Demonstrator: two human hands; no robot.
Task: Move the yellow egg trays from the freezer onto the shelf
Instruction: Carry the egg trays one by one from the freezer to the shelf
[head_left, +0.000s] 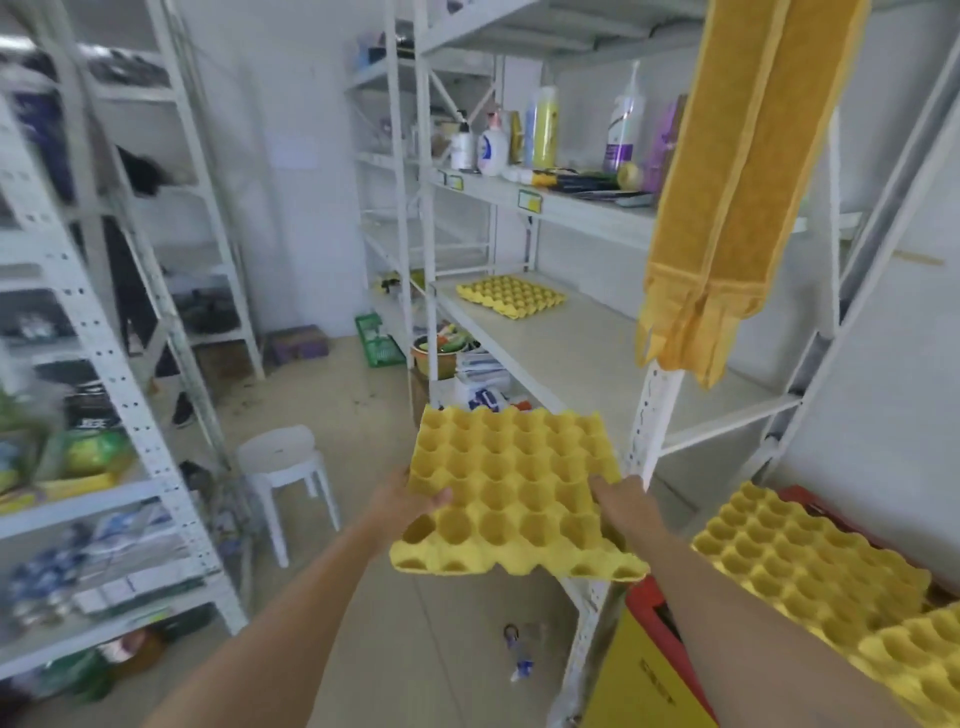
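Observation:
I hold a yellow egg tray (511, 493) flat in front of me with both hands. My left hand (410, 501) grips its left edge and my right hand (623, 506) grips its right edge. It hangs over the floor, just left of the white shelf (582, 353). Another yellow egg tray (511, 296) lies at the far end of that shelf board. More yellow egg trays (815, 566) are piled on the red and yellow freezer (649, 665) at the lower right.
A yellow towel (727, 208) hangs down over the shelf's near end. Bottles (540, 135) stand on the board above. A white stool (283, 462) stands on the floor to the left, in front of another rack (130, 415). Small items lie on the floor by my feet.

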